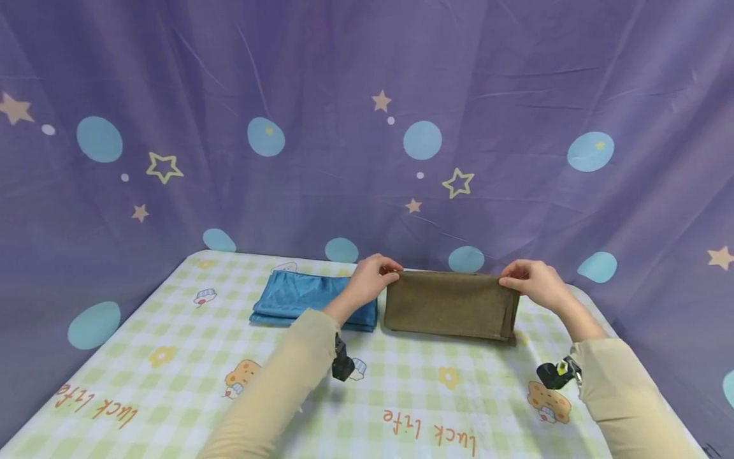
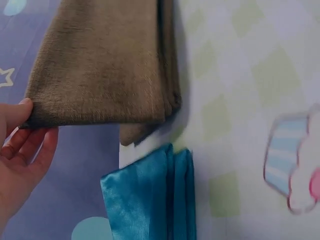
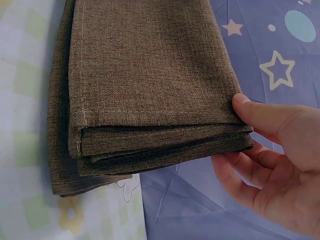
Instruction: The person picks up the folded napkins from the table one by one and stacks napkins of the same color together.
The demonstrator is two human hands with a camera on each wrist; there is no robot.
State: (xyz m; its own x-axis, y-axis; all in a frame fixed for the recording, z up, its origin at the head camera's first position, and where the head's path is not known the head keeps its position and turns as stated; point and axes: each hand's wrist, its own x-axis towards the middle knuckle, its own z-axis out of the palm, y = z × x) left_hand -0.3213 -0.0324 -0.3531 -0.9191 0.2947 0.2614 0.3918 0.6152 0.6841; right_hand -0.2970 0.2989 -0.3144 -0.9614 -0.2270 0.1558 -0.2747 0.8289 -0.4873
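A folded brown cloth [image 1: 450,306] is held up by its two far corners, its lower edge close over the table. My left hand [image 1: 369,280] pinches the far left corner between thumb and fingers. At the far right corner, my right hand [image 1: 536,284] grips the stacked layers; the right wrist view shows the thumb on top of the brown cloth [image 3: 150,70] and the fingers beneath. Left of it lies a folded blue, shiny cloth [image 1: 304,296], partly covered by my left hand and forearm in the head view. Its layered end [image 2: 145,195] shows in the left wrist view.
A green-and-white checked tablecloth [image 1: 189,376] with printed cakes and lettering covers the table. Behind the table's far edge hangs a purple curtain [image 1: 321,191] with stars and blue spots. Dark wrist cameras [image 1: 342,360] sit under both forearms.
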